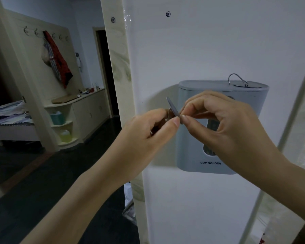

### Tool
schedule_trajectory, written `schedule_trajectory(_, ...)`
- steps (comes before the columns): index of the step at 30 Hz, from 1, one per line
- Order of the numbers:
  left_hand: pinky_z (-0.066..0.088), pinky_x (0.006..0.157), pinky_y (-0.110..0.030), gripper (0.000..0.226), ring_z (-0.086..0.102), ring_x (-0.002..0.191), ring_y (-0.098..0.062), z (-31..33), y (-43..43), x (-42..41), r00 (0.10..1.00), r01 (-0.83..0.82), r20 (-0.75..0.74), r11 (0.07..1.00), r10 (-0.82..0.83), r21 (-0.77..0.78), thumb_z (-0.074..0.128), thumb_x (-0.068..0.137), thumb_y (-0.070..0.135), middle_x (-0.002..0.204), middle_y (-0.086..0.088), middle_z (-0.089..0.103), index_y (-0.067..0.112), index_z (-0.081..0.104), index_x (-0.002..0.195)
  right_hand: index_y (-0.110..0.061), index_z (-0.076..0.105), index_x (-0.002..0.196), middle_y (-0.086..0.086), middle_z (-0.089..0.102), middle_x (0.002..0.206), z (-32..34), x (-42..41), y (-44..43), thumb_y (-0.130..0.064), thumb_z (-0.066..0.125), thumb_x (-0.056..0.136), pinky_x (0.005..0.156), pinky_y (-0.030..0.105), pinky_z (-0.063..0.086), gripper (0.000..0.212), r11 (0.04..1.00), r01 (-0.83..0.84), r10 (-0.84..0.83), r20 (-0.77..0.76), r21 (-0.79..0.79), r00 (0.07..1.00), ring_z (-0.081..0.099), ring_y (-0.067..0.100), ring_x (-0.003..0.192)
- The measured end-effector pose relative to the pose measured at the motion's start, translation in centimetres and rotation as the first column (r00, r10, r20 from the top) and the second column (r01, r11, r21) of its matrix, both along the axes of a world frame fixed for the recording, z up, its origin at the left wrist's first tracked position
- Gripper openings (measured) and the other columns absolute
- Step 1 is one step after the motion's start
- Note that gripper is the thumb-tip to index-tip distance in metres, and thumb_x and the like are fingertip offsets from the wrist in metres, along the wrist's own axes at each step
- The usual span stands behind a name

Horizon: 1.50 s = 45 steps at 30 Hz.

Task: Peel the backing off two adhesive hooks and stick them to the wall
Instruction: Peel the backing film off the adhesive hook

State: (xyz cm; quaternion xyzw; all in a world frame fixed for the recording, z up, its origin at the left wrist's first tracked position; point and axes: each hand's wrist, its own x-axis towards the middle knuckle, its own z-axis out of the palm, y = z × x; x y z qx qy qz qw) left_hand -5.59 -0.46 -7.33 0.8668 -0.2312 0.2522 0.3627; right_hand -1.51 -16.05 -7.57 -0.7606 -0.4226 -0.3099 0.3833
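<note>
Head view: I see both hands before the wall.
Left hand: fingers pinching adhesive hook.
Right hand: fingertips nipping its lower edge.
Second hook: atop cup holder.

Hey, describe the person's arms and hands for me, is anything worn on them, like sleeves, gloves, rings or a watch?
Both are bare. The left hand and right hand show no gloves or rings, and no watch or bracelet at either wrist. Both forearms are uncovered as far as the frame shows, with no sleeve in view. Fingernails look short and unpainted.

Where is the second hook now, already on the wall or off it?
Off the wall: the second hook lies loose on top of the cup holder, its wire loop standing up.
</note>
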Motion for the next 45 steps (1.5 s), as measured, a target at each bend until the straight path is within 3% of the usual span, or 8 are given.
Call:
schedule_trajectory(4, 0.031, 0.044, -0.014, 0.031, 0.037, 0.046, -0.006, -0.28, 0.04, 0.28, 1.0, -0.017, -0.002, 1.0, 0.017, 0.003, 0.042, 0.085, 0.028, 0.049, 0.009, 0.036, 0.006, 0.053, 0.067, -0.019, 0.06, 0.08, -0.005, 0.063, 0.084, -0.24, 0.12, 0.25, -0.016, 0.059, 0.083, 0.079, 0.017, 0.048, 0.003, 1.0, 0.005, -0.005, 0.005, -0.017, 1.0, 0.059, 0.005, 0.082)
schedule_trajectory(9, 0.029, 0.043, -0.014, 0.033, 0.036, 0.044, -0.007, -0.44, 0.01, 0.48, 1.0, -0.022, 0.009, 1.0, 0.022, -0.021, 0.041, 0.089, 0.025, 0.047, 0.01, 0.034, 0.011, 0.049, 0.06, -0.013, 0.062, 0.08, 0.002, 0.065, 0.084, -0.35, 0.16, 0.57, -0.014, 0.06, 0.082, 0.072, 0.012, 0.046, 0.003, 0.999, 0.006, -0.005, 0.021, -0.045, 1.0, 0.058, 0.009, 0.082)
schedule_trajectory(13, 0.03, 0.044, -0.014, 0.032, 0.037, 0.045, -0.007, -0.48, 0.16, 0.64, 1.0, -0.024, 0.0, 1.0, 0.024, -0.01, 0.042, 0.09, 0.016, 0.049, 0.007, 0.036, 0.009, 0.046, 0.059, -0.01, 0.064, 0.087, 0.002, 0.064, 0.087, -0.48, 0.22, 0.58, -0.017, 0.061, 0.084, 0.078, 0.025, 0.047, 0.008, 0.996, 0.013, -0.01, 0.035, -0.086, 0.999, 0.057, 0.009, 0.082)
schedule_trajectory(17, 0.029, 0.044, -0.016, 0.031, 0.035, 0.046, -0.008, -0.48, 0.14, 0.75, 1.0, -0.019, -0.016, 1.0, 0.019, -0.018, 0.041, 0.089, 0.014, 0.05, 0.004, 0.037, 0.004, 0.046, 0.061, -0.011, 0.065, 0.091, 0.002, 0.064, 0.091, -0.57, 0.25, 0.65, -0.022, 0.06, 0.085, 0.079, 0.026, 0.047, 0.013, 0.994, 0.04, -0.037, 0.033, -0.101, 0.999, 0.056, 0.007, 0.083)
schedule_trajectory(24, 0.029, 0.045, -0.016, 0.029, 0.034, 0.045, -0.008, -0.6, 0.09, 0.63, 0.999, -0.008, -0.034, 1.0, 0.008, 0.006, 0.041, 0.089, 0.017, 0.051, 0.004, 0.035, 0.007, 0.046, 0.063, -0.01, 0.063, 0.086, 0.003, 0.063, 0.086, -0.6, 0.16, 0.84, -0.021, 0.055, 0.084, 0.072, 0.026, 0.045, 0.014, 0.985, 0.111, -0.099, 0.092, -0.132, 0.991, 0.059, 0.012, 0.074)
schedule_trajectory(32, 0.028, 0.048, -0.021, 0.03, 0.034, 0.049, -0.009, -0.56, 0.14, 0.36, 0.996, 0.012, -0.083, 1.0, -0.011, 0.011, 0.039, 0.09, 0.016, 0.053, 0.002, 0.036, 0.017, 0.043, 0.061, -0.013, 0.059, 0.085, 0.001, 0.06, 0.086, -0.73, 0.36, 0.81, -0.019, 0.054, 0.087, 0.073, 0.029, 0.045, 0.008, 0.986, 0.065, -0.06, 0.035, -0.151, 0.998, 0.056, 0.012, 0.076)
schedule_trajectory(39, 0.03, 0.051, -0.035, 0.029, 0.034, 0.049, -0.012, -0.59, 0.25, 0.14, 0.993, 0.02, -0.119, 1.0, -0.017, 0.019, 0.039, 0.09, 0.022, 0.056, -0.006, 0.039, 0.02, 0.046, 0.062, -0.025, 0.051, 0.082, -0.001, 0.059, 0.084, -0.57, 0.56, 0.67, -0.015, 0.058, 0.086, 0.074, 0.029, 0.047, 0.013, 0.99, 0.021, -0.018, 0.021, -0.136, 1.0, 0.056, 0.011, 0.075)
schedule_trajectory(45, 0.028, 0.049, -0.026, 0.033, 0.033, 0.049, -0.009, -0.78, 0.38, 0.09, 0.994, 0.025, -0.11, 0.999, -0.021, 0.03, 0.039, 0.091, 0.025, 0.055, -0.001, 0.036, 0.026, 0.042, 0.059, -0.024, 0.052, 0.079, -0.006, 0.058, 0.08, -0.5, 0.65, 0.5, -0.019, 0.055, 0.084, 0.072, 0.017, 0.047, 0.008, 0.993, 0.017, -0.017, -0.002, -0.12, 1.0, 0.055, 0.009, 0.079)
